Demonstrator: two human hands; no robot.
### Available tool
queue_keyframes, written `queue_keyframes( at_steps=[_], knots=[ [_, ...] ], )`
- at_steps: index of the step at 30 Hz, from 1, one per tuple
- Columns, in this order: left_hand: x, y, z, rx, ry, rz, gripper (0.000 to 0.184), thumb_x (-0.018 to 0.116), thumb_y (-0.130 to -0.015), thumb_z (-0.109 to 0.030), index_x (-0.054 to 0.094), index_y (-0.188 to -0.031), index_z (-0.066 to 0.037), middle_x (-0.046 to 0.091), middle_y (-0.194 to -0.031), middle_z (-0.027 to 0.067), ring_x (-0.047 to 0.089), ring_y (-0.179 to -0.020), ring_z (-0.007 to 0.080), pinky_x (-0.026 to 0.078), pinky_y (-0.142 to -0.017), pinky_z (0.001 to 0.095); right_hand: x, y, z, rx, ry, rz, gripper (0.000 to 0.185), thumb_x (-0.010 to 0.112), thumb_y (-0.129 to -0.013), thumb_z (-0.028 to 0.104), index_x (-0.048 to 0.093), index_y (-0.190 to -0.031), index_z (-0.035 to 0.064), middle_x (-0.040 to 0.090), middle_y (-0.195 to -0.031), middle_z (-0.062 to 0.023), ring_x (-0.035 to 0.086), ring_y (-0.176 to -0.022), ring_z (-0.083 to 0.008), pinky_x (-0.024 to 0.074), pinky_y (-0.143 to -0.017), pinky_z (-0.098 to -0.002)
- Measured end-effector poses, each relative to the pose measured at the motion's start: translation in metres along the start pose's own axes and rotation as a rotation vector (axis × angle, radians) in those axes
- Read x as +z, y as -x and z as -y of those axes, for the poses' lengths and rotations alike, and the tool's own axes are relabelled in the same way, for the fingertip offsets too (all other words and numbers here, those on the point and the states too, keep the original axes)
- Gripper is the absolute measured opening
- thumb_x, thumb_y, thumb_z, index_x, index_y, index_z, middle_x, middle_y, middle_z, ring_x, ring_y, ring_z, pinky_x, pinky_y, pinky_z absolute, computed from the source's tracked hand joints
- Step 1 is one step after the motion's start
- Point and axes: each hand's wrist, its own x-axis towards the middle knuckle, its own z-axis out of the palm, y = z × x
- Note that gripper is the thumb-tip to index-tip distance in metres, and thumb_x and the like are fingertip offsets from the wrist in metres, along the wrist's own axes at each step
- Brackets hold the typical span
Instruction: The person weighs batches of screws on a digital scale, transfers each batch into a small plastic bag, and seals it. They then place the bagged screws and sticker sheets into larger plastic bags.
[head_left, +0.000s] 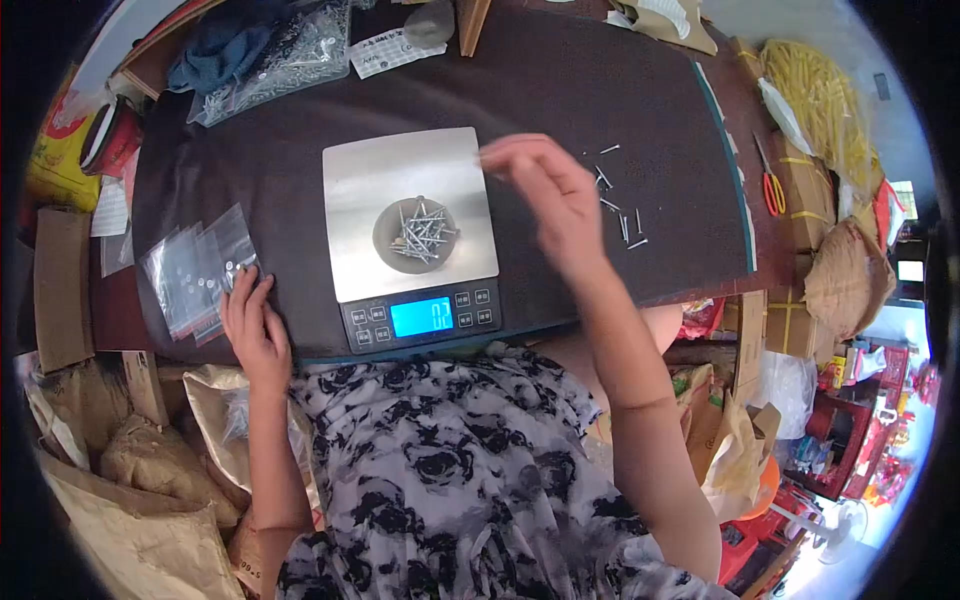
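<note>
A digital scale (411,320) with a silver pan stands before me, its blue display lit and seeming to read 02. On the pan sits a small round dish (388,254) heaped with screws (424,232). My right hand (560,200) hovers at the pan's right edge, slightly blurred, its fingers curled together; whatever they may hold is too small to make out. Several loose screws (625,225) lie on the dark mat to its right. My left hand (255,318) rests with fingers stretched out at the edge of a fan of clear zip bags (190,270).
At the back left lie a large clear bag of metal hardware (300,55), a blue cloth (220,58) and a paper label (398,52). Orange-handled scissors (773,192) are at the right, near cardboard boxes (800,200). Brown paper sacks (150,510) stand below the table at left.
</note>
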Motion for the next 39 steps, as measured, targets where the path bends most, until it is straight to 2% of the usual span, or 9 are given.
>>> queue_keyframes(
  at_steps=[5,10,13,17,21,24,30,33,39],
  knots=[
    [-0.001,-0.001,-0.001,-0.002,-0.014,0.014,0.032,0.047,-0.085,0.005,0.061,-0.113,-0.004,0.055,-0.129,0.0120,0.046,-0.127,0.0281,0.026,-0.109,0.0459,-0.100,0.033,-0.007,0.126,0.627,-0.303,0.021,0.067,-0.085,0.012,0.065,-0.104,0.0049,0.060,-0.091,-0.0054,0.056,-0.082,-0.0106,0.0469,-0.072,-0.0256],
    [-0.003,-0.001,-0.003,-0.006,-0.019,0.053,0.033,0.047,-0.088,0.003,0.060,-0.117,-0.004,0.055,-0.130,0.0120,0.046,-0.127,0.0284,0.027,-0.108,0.0425,-0.174,0.072,-0.011,0.321,1.170,-0.432,0.037,0.075,-0.078,0.029,0.063,-0.097,0.0000,0.061,-0.096,-0.0155,0.060,-0.087,-0.0272,0.0485,-0.077,-0.0363],
    [-0.005,-0.005,-0.010,-0.041,0.074,0.039,0.033,0.048,-0.087,0.006,0.059,-0.118,-0.002,0.055,-0.129,0.0143,0.049,-0.125,0.0301,0.033,-0.106,0.0403,-0.165,0.080,-0.014,0.344,1.212,-0.276,0.039,0.076,-0.077,0.031,0.062,-0.094,-0.0010,0.061,-0.094,-0.0165,0.060,-0.088,-0.0268,0.0483,-0.077,-0.0361],
    [-0.013,-0.009,-0.020,-0.027,0.179,0.003,0.034,0.052,-0.085,0.009,0.058,-0.118,0.001,0.055,-0.129,0.0174,0.051,-0.122,0.0316,0.038,-0.103,0.0378,-0.142,0.066,-0.008,0.691,0.955,-0.159,0.032,0.074,-0.079,0.024,0.060,-0.095,-0.0010,0.061,-0.088,-0.0156,0.060,-0.085,-0.0261,0.0473,-0.073,-0.0381],
    [-0.027,-0.008,-0.025,-0.027,0.178,0.027,0.035,0.054,-0.085,0.009,0.057,-0.119,0.002,0.054,-0.130,0.0180,0.052,-0.121,0.0310,0.039,-0.102,0.0371,-0.143,0.072,-0.024,0.434,1.204,-0.086,0.021,0.068,-0.083,0.015,0.059,-0.093,-0.0011,0.062,-0.077,-0.0133,0.061,-0.073,-0.0263,0.0469,-0.068,-0.0371],
    [-0.033,-0.007,-0.025,-0.032,0.160,0.039,0.034,0.054,-0.087,0.007,0.057,-0.120,0.001,0.054,-0.130,0.0173,0.052,-0.121,0.0294,0.038,-0.102,0.0365,-0.148,0.073,-0.024,0.326,1.116,-0.072,0.019,0.068,-0.084,0.014,0.058,-0.091,-0.0011,0.062,-0.076,-0.0119,0.059,-0.068,-0.0220,0.0469,-0.066,-0.0337],
    [-0.034,-0.007,-0.015,-0.002,0.145,0.042,0.033,0.054,-0.087,0.006,0.057,-0.119,0.001,0.052,-0.130,0.0174,0.051,-0.120,0.0307,0.040,-0.101,0.0366,-0.162,0.077,-0.001,0.393,0.829,-0.213,0.016,0.070,-0.082,0.009,0.058,-0.090,0.0010,0.057,-0.071,-0.0018,0.051,-0.066,-0.0082,0.0447,-0.063,-0.0248],
    [-0.031,-0.007,-0.016,-0.022,0.145,0.051,0.032,0.054,-0.088,0.005,0.057,-0.119,0.001,0.052,-0.130,0.0169,0.051,-0.120,0.0304,0.040,-0.100,0.0364,-0.160,0.082,0.005,0.440,0.860,-0.012,0.017,0.071,-0.080,0.007,0.059,-0.090,0.0016,0.057,-0.073,0.0008,0.051,-0.067,-0.0067,0.0443,-0.063,-0.0237],
    [-0.031,-0.006,-0.017,-0.023,0.152,0.077,0.034,0.054,-0.088,0.005,0.057,-0.121,-0.001,0.052,-0.131,0.0158,0.050,-0.122,0.0296,0.038,-0.102,0.0366,-0.154,0.073,0.006,0.414,1.014,0.170,0.019,0.072,-0.077,0.009,0.060,-0.088,0.0006,0.054,-0.078,-0.0092,0.053,-0.069,-0.0199,0.0435,-0.063,-0.0339]
  ],
)
